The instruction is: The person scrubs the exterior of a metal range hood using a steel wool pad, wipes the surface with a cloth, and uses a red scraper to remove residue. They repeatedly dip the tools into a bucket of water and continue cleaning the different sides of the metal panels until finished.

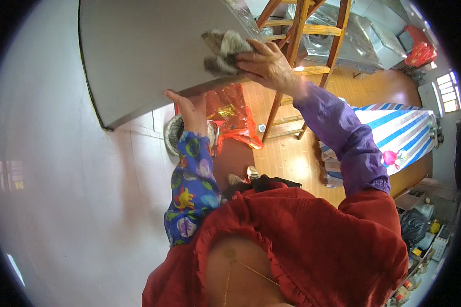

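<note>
A large, flat-faced grey box (pixel 146 57) stands against the pale wall at the upper left. My right hand (pixel 269 65) holds a crumpled, grey-green cloth (pixel 230 50) against its face, near the right-hand lower corner. The cloth is blurred. My left hand (pixel 190 111) is at the box's lower edge, the thumb on the edge and the other fingers mostly hidden behind it. A patterned blue sleeve covers my left forearm, and a purple one covers my right.
A wooden stepladder (pixel 297 42) stands right of the box. Below are a red plastic bag (pixel 234 136) and a round basin (pixel 171 134), partly behind my left arm. A striped cloth (pixel 392 130) covers a table at right. Plastic sheeting (pixel 342 38) drapes something behind the ladder.
</note>
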Demonstrator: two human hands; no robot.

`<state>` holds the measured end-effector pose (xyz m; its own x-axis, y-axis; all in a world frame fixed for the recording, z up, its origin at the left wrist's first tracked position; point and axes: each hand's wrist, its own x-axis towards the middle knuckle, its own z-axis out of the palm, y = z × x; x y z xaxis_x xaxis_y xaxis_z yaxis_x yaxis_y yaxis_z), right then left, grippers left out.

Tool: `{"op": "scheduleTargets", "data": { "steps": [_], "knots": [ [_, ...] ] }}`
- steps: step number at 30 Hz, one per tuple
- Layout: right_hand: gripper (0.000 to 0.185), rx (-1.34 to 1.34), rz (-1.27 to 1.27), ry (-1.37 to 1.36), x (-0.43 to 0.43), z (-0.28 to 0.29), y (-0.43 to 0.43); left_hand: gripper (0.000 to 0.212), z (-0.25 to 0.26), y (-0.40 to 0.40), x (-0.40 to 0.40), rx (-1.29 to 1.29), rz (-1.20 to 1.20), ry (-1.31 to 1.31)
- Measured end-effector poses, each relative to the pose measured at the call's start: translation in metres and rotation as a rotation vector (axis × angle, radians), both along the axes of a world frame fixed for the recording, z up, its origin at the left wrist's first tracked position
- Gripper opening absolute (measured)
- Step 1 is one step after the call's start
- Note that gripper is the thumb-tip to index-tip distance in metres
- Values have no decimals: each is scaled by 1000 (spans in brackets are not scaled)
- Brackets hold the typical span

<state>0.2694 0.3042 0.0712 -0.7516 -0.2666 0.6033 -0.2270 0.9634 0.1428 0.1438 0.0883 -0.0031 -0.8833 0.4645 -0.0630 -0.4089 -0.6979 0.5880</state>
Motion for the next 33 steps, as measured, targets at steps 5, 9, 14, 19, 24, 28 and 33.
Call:
{"op": "scheduleTargets", "data": {
  "steps": [5, 9, 14, 19, 24, 28, 33],
  "knots": [
    [34, -61, -39, 1, -46, 20, 9, 67, -12, 0, -6, 211, -68, -72],
    [47, -385, 15, -84, -75, 66, 22, 76, -9, -6, 5, -605, 113, 933],
    [44, -673, -8, 246, -86, 24, 38, 65, -10, -2, 1, -584, 14, 883],
    [40, -562, -331, 381, -43, -19, -3, 82, -1, 8, -20, -104, -130, 144],
    [36, -853, -357, 667, -4, -48, -46, 84, -14, 12, -28, -92, -52, -17],
    [36, -868, -395, 841, -2, -58, -46, 81, -9, 15, -17, -101, -111, -87],
    [37, -1143, -55, 418, 8, -55, -24, 77, -7, 17, -14, -83, 20, -29]
  ]
}}
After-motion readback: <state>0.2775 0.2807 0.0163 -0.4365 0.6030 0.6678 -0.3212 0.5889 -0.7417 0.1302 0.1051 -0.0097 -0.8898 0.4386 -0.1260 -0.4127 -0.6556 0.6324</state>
